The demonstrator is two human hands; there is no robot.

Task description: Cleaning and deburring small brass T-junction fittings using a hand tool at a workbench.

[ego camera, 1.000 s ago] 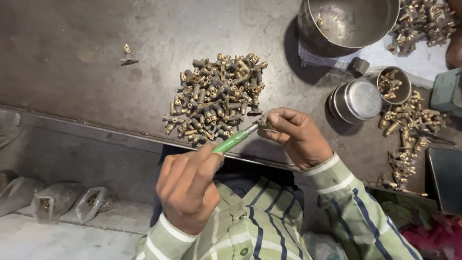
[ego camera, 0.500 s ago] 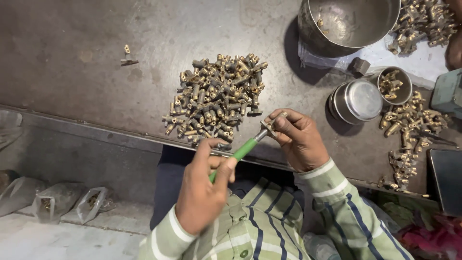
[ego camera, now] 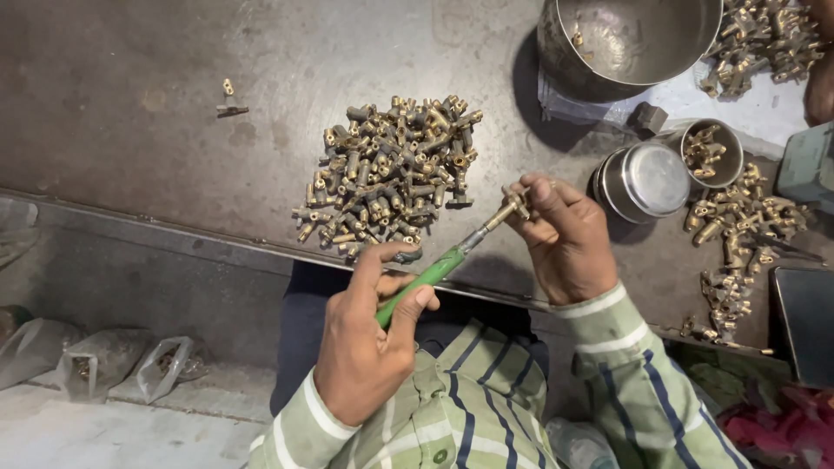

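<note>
Pinching a small brass fitting [ego camera: 514, 207] just past the tabletop [ego camera: 130, 113] front edge, the right hand [ego camera: 565, 239] has its grip closed on it, while the left hand [ego camera: 369, 339] clasps a green-handled screwdriver [ego camera: 430, 276] whose tip meets the fitting. Bare tabletop lies open left of the heap of brass fittings [ego camera: 391, 174]. A large steel bowl [ego camera: 625, 39] holds a few fittings, a small steel cup [ego camera: 712, 152] holds several, and a lidded steel tin [ego camera: 647, 181] stands beside it.

- Three small clear plastic bags [ego camera: 95, 365] lie in the lower left of the frame, on the pale floor below the worktop [ego camera: 156, 113] edge; they are crumpled, see-through, with something dark inside.
- A dark flat rectangular thing [ego camera: 808, 321] sits at the right edge of the frame; whether it is a screen cannot be told.
- No labels or signs show.
</note>
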